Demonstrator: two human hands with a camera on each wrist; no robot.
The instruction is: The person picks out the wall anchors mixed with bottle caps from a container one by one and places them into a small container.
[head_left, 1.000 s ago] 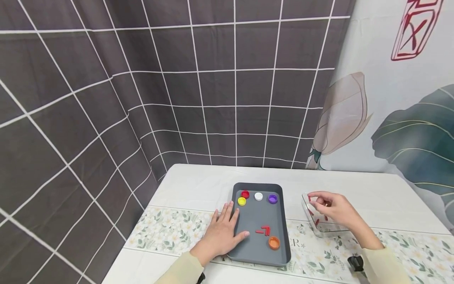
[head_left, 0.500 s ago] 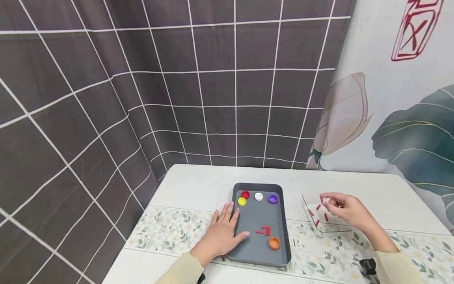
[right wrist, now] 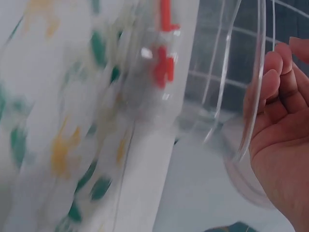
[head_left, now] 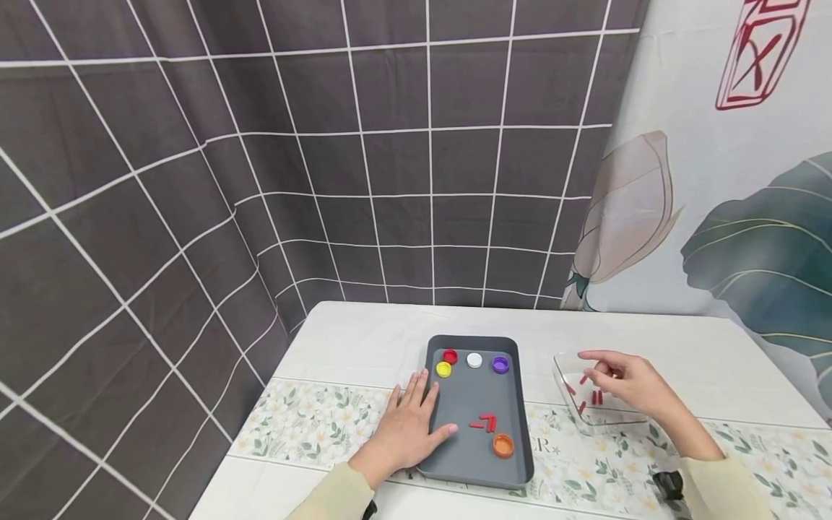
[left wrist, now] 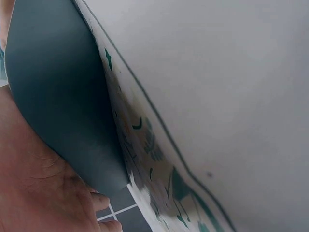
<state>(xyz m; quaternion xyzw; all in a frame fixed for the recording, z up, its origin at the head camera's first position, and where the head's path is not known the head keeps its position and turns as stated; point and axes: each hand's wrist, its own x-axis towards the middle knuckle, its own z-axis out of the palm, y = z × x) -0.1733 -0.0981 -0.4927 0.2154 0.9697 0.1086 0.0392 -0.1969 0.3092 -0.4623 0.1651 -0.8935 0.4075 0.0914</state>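
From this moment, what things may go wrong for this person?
The left hand lies over the edge of the tray; a hard press there might tilt or slide it, shifting the loose caps.

The right hand is above the clear container, whose transparent walls are easy to miss, so it could bump the rim and scatter the red sticks inside.

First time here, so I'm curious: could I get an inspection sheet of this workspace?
Surface: white tablecloth, floral band.
Job's things: gray tray holding red sticks, red cap, yellow cap, white cap, purple cap, orange cap; clear container holding more red sticks.
Clutter: nothing seen.
Hands: left hand rests on the tray's edge; right hand over the container, holding nothing visible.
Cables: nothing seen.
Surroundings: dark gridded backdrop; pale backdrop printed with leaves.
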